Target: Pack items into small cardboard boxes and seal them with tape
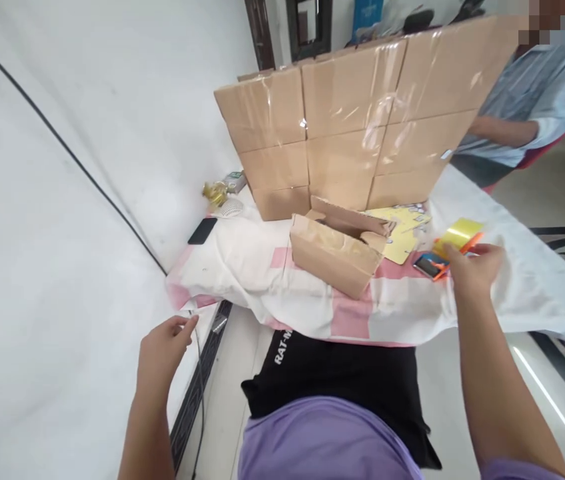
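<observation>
My right hand (477,270) is closed around an orange tape dispenser (473,241) with a roll of yellowish tape, held over the right part of the table. Beside it, a blue-and-dark object (428,265) lies against the dispenser; I cannot make out its kind. My left hand (167,343) hovers off the table's left end, near the wall, its thumb and forefinger pinched; whatever they hold, if anything, is too small to name. Between the hands, a small open cardboard box (335,257) rests on the cloth with its flaps up.
A large taped cardboard panel (345,130) stands upright behind the box. Yellow printed cards (400,243) lie right of the box. A black phone (203,231) and a gold-coloured item (214,193) are at the left. Another person's arm (505,131) shows behind the panel.
</observation>
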{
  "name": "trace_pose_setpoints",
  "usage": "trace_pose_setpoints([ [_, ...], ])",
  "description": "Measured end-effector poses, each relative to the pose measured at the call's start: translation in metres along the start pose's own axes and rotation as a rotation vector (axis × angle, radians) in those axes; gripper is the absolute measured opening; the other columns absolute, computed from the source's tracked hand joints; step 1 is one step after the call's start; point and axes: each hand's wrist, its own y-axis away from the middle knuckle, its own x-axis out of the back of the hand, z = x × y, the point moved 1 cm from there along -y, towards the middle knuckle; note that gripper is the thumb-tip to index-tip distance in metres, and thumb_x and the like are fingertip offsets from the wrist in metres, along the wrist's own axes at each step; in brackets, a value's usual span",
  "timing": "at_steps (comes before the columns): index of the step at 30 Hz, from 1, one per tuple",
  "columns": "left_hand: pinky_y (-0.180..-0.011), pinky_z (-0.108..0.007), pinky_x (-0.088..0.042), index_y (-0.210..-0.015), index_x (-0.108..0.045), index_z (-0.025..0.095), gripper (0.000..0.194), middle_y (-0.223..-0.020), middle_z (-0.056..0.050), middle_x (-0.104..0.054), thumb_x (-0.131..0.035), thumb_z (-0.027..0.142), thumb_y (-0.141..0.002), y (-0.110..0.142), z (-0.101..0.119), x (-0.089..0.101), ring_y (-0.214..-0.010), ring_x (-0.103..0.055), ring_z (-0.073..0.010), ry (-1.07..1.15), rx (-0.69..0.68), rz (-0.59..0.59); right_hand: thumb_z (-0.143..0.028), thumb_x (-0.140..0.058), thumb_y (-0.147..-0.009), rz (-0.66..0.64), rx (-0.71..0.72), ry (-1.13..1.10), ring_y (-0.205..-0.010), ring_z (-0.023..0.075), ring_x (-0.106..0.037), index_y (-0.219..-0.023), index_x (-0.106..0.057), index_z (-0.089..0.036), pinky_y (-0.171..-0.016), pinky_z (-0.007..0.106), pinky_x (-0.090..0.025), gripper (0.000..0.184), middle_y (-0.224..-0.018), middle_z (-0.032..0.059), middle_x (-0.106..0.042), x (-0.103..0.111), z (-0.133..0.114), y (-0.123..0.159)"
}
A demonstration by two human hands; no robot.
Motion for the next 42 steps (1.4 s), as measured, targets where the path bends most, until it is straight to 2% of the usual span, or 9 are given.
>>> trace_pose_setpoints([
  [4,-0.072,-0.031,-0.048,-0.068,-0.060,0.022,0.038,-0.046,0.007,-0.041,-0.071,0.058,-0.072,0.011,-0.009,0.015,-0.052,-0.040,-0.0134,0.426,0.034,-0.018,-0.026,-0.066,-0.077,-0.102,0.114,-0.019,-0.091,0.0221,-0.053,-0.088,-0.054,-0.027,-0.096,0.044,-0.042,0.016,-0.095,0.0044,-0.056,0.002,0.016,0.115],
  [10,-0.072,-0.026,-0.050,-0.070,-0.061,0.019,0.037,-0.051,0.009,-0.041,-0.078,0.052,-0.072,0.025,-0.005,0.012,-0.051,-0.032,-0.0080,0.763,-0.071,-0.133,-0.046,-0.072,-0.078,-1.072,-0.013,-0.086,-0.065,0.0194,-0.061,-0.070,-0.064,-0.022,-0.061,0.032,-0.050,0.026,-0.070,0.0025,-0.065,-0.015,0.025,0.321],
  [14,-0.052,-0.021,-0.033,-0.089,-0.069,0.016,0.045,-0.058,0.004,-0.054,-0.082,0.055,-0.069,0.038,0.004,-0.003,-0.053,-0.040,-0.0082,0.812,-0.117,-0.203,-0.050,-0.082,-0.073,-1.832,-0.308,-0.143,-0.074,0.0181,-0.068,-0.091,-0.075,-0.017,-0.072,0.031,-0.052,0.038,-0.085,0.0070,-0.076,-0.015,0.016,0.370],
  [16,-0.049,-0.020,-0.028,-0.088,-0.068,0.017,0.045,-0.057,0.004,-0.055,-0.081,0.056,-0.070,0.048,0.007,-0.016,-0.051,-0.039,-0.0076,0.855,-0.133,-0.248,-0.059,-0.074,-0.079,-1.967,-0.595,-0.221,-0.082,0.0191,-0.070,-0.103,-0.074,-0.014,-0.078,0.031,-0.050,0.051,-0.101,0.0121,-0.077,-0.019,0.013,0.372],
  [21,-0.047,-0.022,-0.030,-0.089,-0.068,0.018,0.038,-0.056,0.001,-0.060,-0.074,0.053,-0.078,0.087,0.023,-0.059,-0.048,-0.047,-0.0108,0.751,-0.317,-0.574,-0.073,-0.055,-0.087,-1.739,-1.048,-0.560,-0.098,0.0256,-0.073,-0.112,-0.072,-0.011,-0.084,0.035,-0.052,0.069,-0.116,0.0177,-0.075,-0.053,0.002,0.358],
  [27,-0.064,-0.027,-0.041,-0.097,-0.067,0.018,0.026,-0.062,0.000,-0.068,-0.065,0.042,-0.088,0.109,0.033,-0.091,-0.061,-0.060,-0.0151,0.688,-0.465,-0.596,-0.038,-0.080,-0.080,-1.216,-0.835,-0.779,-0.093,0.0231,-0.076,-0.100,-0.075,-0.016,-0.089,0.036,-0.056,0.030,-0.099,0.0089,-0.080,-0.077,-0.023,0.313],
  [31,-0.067,-0.028,-0.042,-0.100,-0.066,0.018,0.028,-0.063,0.001,-0.067,-0.065,0.043,-0.088,0.102,0.036,-0.106,-0.064,-0.061,-0.0158,0.760,-0.445,-0.624,-0.033,-0.084,-0.078,-1.111,-0.650,-0.720,-0.081,0.0200,-0.077,-0.094,-0.075,-0.018,-0.080,0.033,-0.060,0.024,-0.090,0.0067,-0.080,-0.071,-0.041,0.291],
  [36,-0.065,-0.029,-0.042,-0.100,-0.067,0.016,0.035,-0.063,0.000,-0.066,-0.066,0.048,-0.087,0.095,0.048,-0.116,-0.062,-0.059,-0.0159,0.840,-0.423,-0.629,-0.037,-0.076,-0.087,-0.990,-0.180,-0.555,-0.091,0.0245,-0.078,-0.103,-0.074,-0.023,-0.082,0.039,-0.062,0.021,-0.104,0.0070,-0.080,-0.058,-0.051,0.280],
  [42,-0.066,-0.028,-0.042,-0.098,-0.070,0.018,0.027,-0.063,0.000,-0.067,-0.066,0.043,-0.088,0.092,0.047,-0.112,-0.064,-0.061,-0.0160,0.825,-0.464,-0.625,-0.017,-0.061,-0.093,-0.745,0.781,-0.153,-0.114,0.0266,-0.072,-0.110,-0.075,-0.025,-0.100,0.045,-0.058,0.023,-0.123,0.0097,-0.074,-0.044,-0.047,0.251],
])
